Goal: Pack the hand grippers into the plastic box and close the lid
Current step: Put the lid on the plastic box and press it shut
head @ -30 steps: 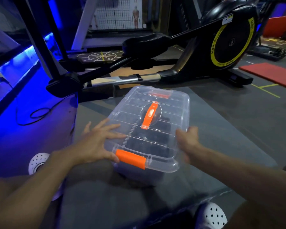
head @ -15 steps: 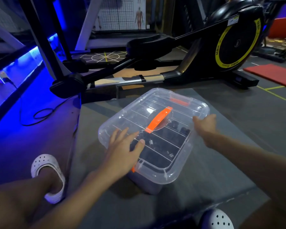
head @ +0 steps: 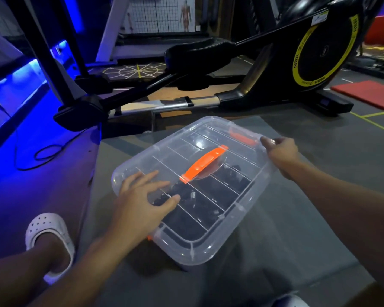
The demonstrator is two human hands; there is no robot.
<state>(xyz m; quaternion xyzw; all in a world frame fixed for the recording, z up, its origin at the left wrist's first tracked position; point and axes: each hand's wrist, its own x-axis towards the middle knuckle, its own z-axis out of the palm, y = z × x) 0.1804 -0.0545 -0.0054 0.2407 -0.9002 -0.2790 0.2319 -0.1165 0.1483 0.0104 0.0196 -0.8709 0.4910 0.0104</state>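
A clear plastic box (head: 208, 247) sits on a grey mat, turned diagonally, with its ribbed lid (head: 228, 151) on top and an orange handle (head: 203, 163) across the middle. Black hand grippers (head: 208, 196) show through the lid inside the box. My left hand (head: 142, 202) lies flat on the near left part of the lid, fingers spread. My right hand (head: 279, 149) holds the far right corner of the lid, next to an orange latch (head: 242, 136). Only a sliver of the near orange latch (head: 149, 238) shows under my left wrist.
The grey mat (head: 297, 229) lies on the gym floor. A black elliptical trainer (head: 275, 63) stands close behind the box. My white clog (head: 47, 231) is at the lower left, a black cable (head: 47, 154) loops on the blue-lit floor, and a red mat (head: 370, 94) lies far right.
The box has turned from nearly lengthwise to diagonal. My left hand went from the box's left side onto the lid, and my right hand moved to the far right corner.
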